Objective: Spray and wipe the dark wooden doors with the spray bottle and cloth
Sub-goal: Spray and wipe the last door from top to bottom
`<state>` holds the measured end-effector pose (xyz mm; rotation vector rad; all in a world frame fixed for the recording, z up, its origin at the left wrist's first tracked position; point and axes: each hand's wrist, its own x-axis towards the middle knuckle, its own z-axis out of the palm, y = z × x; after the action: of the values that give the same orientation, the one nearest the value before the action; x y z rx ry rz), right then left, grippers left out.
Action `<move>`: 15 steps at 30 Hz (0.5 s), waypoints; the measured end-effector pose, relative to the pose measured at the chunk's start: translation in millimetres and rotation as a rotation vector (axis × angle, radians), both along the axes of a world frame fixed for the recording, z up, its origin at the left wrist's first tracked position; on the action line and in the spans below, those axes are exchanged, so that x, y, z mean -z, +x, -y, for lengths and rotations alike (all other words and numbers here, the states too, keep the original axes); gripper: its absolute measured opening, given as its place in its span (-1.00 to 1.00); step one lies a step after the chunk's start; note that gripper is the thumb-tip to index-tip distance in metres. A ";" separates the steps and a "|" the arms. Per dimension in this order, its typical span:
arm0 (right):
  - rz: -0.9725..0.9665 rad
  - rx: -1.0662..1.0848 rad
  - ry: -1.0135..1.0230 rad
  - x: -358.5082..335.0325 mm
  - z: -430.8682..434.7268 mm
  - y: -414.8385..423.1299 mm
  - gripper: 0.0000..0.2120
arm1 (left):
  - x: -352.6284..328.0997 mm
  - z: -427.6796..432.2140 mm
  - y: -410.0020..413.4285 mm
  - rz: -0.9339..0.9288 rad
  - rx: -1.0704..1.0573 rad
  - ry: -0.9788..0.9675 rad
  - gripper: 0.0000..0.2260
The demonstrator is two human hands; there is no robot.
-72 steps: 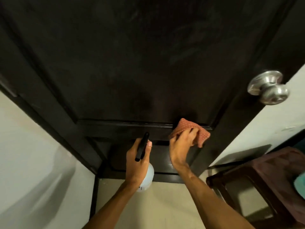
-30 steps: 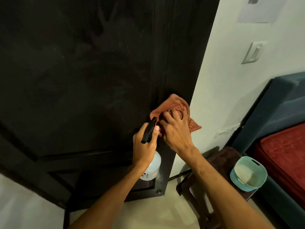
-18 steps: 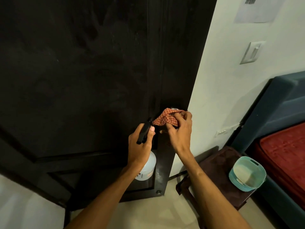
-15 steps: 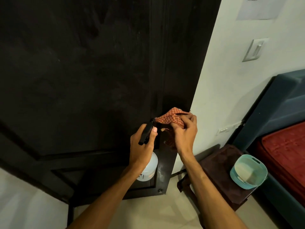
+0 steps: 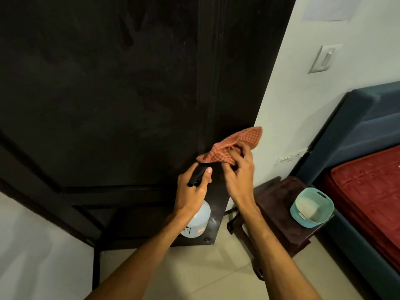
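The dark wooden door (image 5: 112, 94) fills the left and middle of the head view, with faint streaks on its panel. My left hand (image 5: 192, 189) grips the black trigger head of a white spray bottle (image 5: 198, 221), which hangs below my fist in front of the door's lower right corner. My right hand (image 5: 239, 172) pinches a bunched orange checked cloth (image 5: 229, 146) near the door's right edge. The cloth's upper corner sticks out over the white wall. Both hands are close together, almost touching.
A dark brown stool (image 5: 279, 215) stands right of the door with a teal plastic basket (image 5: 311, 208) on it. A blue bed frame with a red mattress (image 5: 365, 198) lies at the far right. A wall switch (image 5: 324, 59) sits on the white wall. Beige tiles cover the floor.
My right hand lifted the cloth off the door's edge and bunched it up, loosening its grip and regathering it. My left hand with the bottle stayed nearly still.
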<state>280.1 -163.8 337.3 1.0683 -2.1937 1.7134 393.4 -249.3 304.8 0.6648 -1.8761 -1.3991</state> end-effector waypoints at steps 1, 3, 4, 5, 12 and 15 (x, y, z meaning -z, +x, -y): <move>0.052 -0.006 0.021 3.4 1.5 -0.7 -0.80 | 2.9 -0.2 0.6 0.034 -0.017 0.005 -0.63; 0.372 0.001 -0.071 0.3 -0.2 -0.4 -0.82 | 8.3 -2.3 4.4 0.093 -0.046 0.037 -0.46; 0.558 -0.008 -0.149 -1.9 -2.1 -2.0 -0.82 | 9.4 -3.0 5.6 0.103 -0.055 0.040 -0.44; 0.718 -0.012 -0.226 -2.1 -5.6 -5.1 -0.81 | 6.7 -4.5 6.4 0.097 -0.049 0.023 -0.49; 0.654 0.128 -0.310 -13.7 -29.3 0.2 -0.79 | -2.4 -17.6 5.4 0.073 -0.006 0.007 -0.73; 0.207 -0.033 -0.035 -33.7 -4.5 -15.3 -0.81 | -1.9 -15.9 2.6 0.064 -0.081 0.030 -0.60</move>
<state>264.8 -159.3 371.0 0.9623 -2.2661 1.9494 396.0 -233.4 306.7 0.7997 -1.8596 -1.3714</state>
